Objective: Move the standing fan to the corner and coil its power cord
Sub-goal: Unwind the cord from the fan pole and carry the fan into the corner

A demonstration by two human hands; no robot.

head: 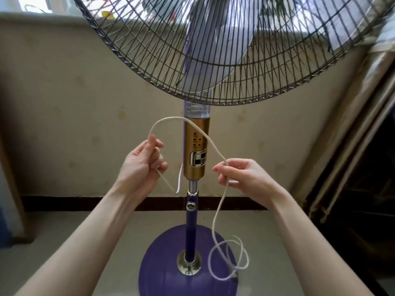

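Note:
The standing fan [196, 150] stands upright before me, with a wire cage head, a gold control column, a purple pole and a round purple base [162, 263]. Its white power cord [188, 122] arcs in front of the column between my hands. My left hand [141, 165] grips the cord left of the column, and a short loop hangs below its fist. My right hand [237, 174] pinches the cord to the right of the column. From there the cord drops to loose loops [230, 259] on the base's right side.
A beige papered wall [64, 114] with a dark skirting board [85, 202] is close behind the fan. A window sill runs along the top. A dark opening with framing [352, 167] is on the right. The floor [128, 227] is pale.

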